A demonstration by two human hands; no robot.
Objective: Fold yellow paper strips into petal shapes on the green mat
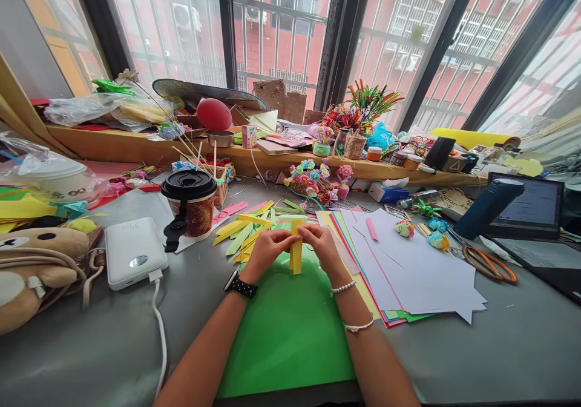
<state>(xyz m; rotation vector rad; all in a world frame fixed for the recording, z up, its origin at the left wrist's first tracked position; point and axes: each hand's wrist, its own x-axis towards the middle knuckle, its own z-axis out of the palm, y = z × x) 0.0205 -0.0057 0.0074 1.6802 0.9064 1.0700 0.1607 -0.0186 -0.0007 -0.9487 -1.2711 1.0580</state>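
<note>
My left hand (pixel 265 251) and my right hand (pixel 323 244) both pinch a yellow paper strip (pixel 296 254) that hangs down between them, above a green paper sheet (pixel 285 328) on the grey table. Fingers of both hands are curled onto the strip's top end. Just beyond my hands lies a scatter of cut yellow, green and pink paper strips (pixel 247 225). To the right of my right hand lies a stack of white and coloured paper sheets (pixel 408 268).
A lidded coffee cup (pixel 190 204) and a white power bank (pixel 133 251) with a cable sit to the left, beside a plush bear (pixel 31 268). Orange-handled scissors (pixel 488 263), a dark bottle (pixel 488 207) and a laptop (pixel 533 207) are to the right. Craft clutter fills the window ledge (pixel 281 158).
</note>
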